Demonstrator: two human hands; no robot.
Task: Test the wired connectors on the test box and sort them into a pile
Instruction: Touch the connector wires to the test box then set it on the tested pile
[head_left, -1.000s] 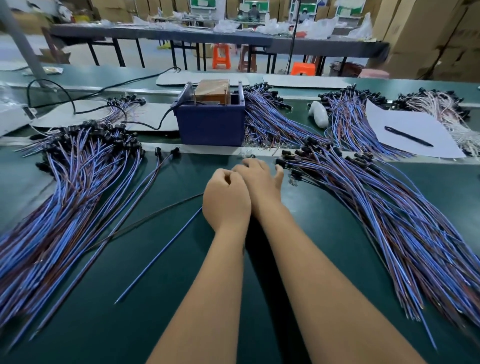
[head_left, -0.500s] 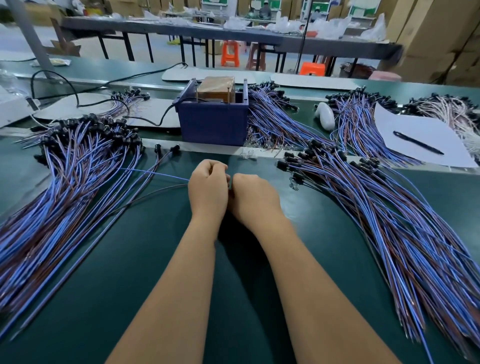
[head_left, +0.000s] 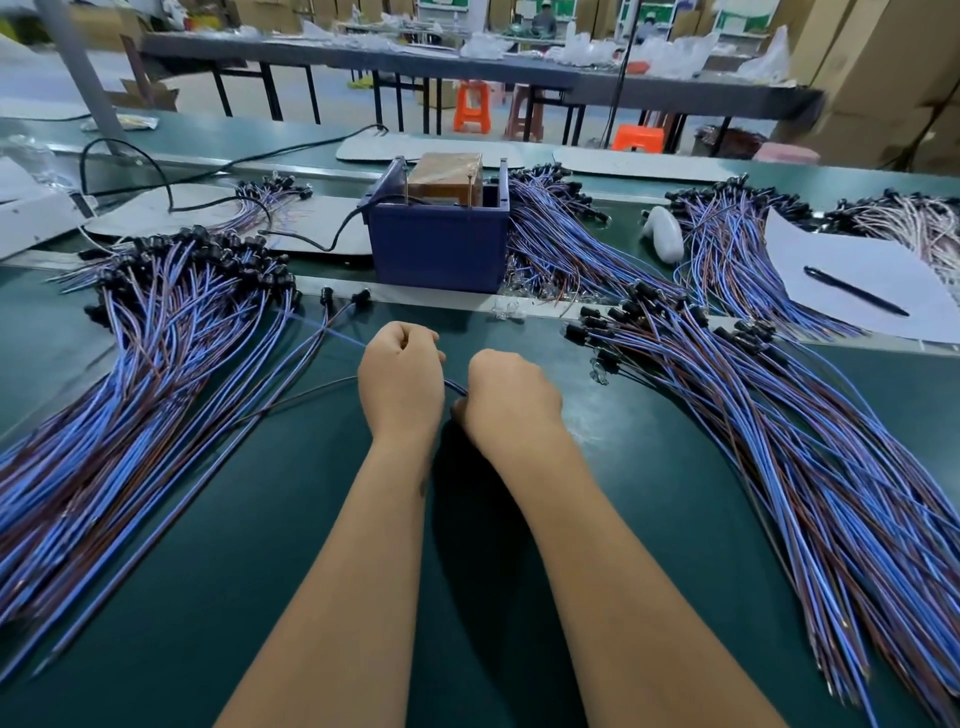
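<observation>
Just in front of the blue box, the left hand and right hand both curl around one blue wire stretched between them.

Bare forearms, no sleeves — ringless fingers

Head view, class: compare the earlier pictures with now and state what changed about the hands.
The right hand, first open and pressed against the left hand, closed and separated; a blue wire now spans the gap. The wire piles and blue box stayed.
</observation>
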